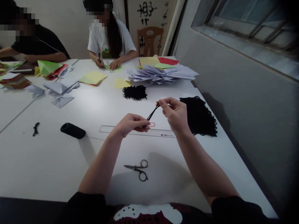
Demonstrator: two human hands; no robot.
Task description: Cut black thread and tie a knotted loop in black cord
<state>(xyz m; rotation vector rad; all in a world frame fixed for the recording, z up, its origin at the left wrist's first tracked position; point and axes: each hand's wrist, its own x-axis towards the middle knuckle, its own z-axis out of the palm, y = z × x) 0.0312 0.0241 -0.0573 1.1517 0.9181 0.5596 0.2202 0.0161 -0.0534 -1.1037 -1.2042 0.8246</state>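
A looped black cord [153, 114] is stretched slantwise between my two hands, above the table. My left hand [133, 123] pinches its lower end, and my right hand [173, 110] grips the upper end between thumb and fingers. Below them lies a clear ruler [137, 132], partly hidden by the left hand. A pair of scissors [137, 169] rests nearer to me, blades pointing left. To the left is a black spool of thread [73, 130], a thin strand running from it toward the ruler. A large pile of black cords [198, 115] lies just beyond my right hand.
A smaller black cord bundle [135, 92] lies farther back, before a stack of folded white paper [161, 74]. A small black cord knot [35, 129] is at left. Coloured paper [93, 77] is spread around. Two people sit across the table, one writing. A wall stands at right.
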